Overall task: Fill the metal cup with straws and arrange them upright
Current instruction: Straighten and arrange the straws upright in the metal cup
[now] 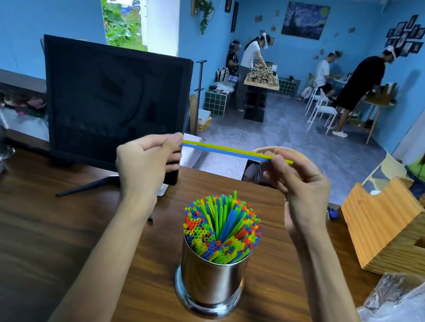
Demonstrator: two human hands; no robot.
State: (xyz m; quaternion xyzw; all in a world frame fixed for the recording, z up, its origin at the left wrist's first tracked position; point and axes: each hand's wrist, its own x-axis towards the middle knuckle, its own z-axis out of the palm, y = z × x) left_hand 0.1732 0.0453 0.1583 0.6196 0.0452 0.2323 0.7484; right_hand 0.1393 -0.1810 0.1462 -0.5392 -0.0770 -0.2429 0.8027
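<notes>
Head view: left hand (145, 161), right hand (298, 184) pinch thin plastic straws (224, 150) above shiny metal cup (211, 279).

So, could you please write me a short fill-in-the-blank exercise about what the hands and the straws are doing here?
1. Both hands hold a yellow straw and a ____ straw together, lying level.
2. The left hand pinches one end and the ____ hand pinches the other.
3. The metal cup stands on a ____ table.
4. The straws in the cup stand ____.

Missing words: blue; right; wooden; upright
</notes>
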